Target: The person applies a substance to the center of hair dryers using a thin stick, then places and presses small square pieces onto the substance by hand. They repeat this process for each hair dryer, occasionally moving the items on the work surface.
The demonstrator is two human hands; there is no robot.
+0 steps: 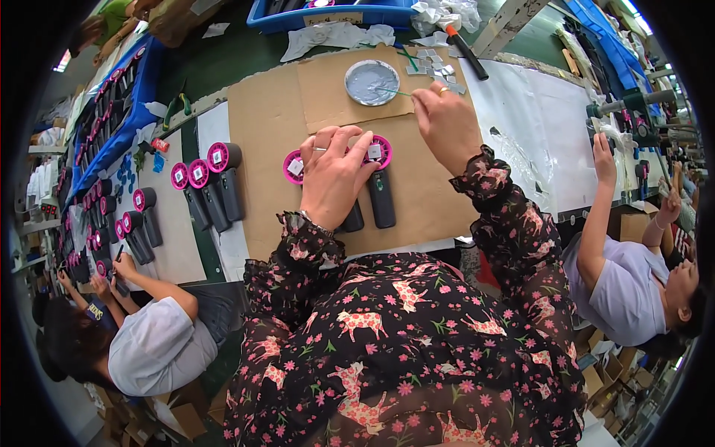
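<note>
My left hand (pixel 333 175) lies over a pair of dark-handled devices with round pink heads, which look like small fans or hair dryers. Its thumb and index finger grip the edge of the right device (pixel 381 197), whose pink face carries a small white square. The left device (pixel 293 167) is partly covered by the same hand. Pinched in my right hand (pixel 447 123) is a thin green stick (pixel 401 92), its tip in grey paste inside a round tin (pixel 350 83). Beside the tin, small pale squares (pixel 436 63) and another green stick (pixel 410 59) lie on cardboard.
Brown cardboard (pixel 261 104) covers the worktop. Several similar devices (pixel 216 186) lie to the left, near a blue crate (pixel 141 104) full of more. An orange-and-black tool (pixel 469 54) and crumpled white paper (pixel 328 37) lie at the back. Co-workers sit on both sides.
</note>
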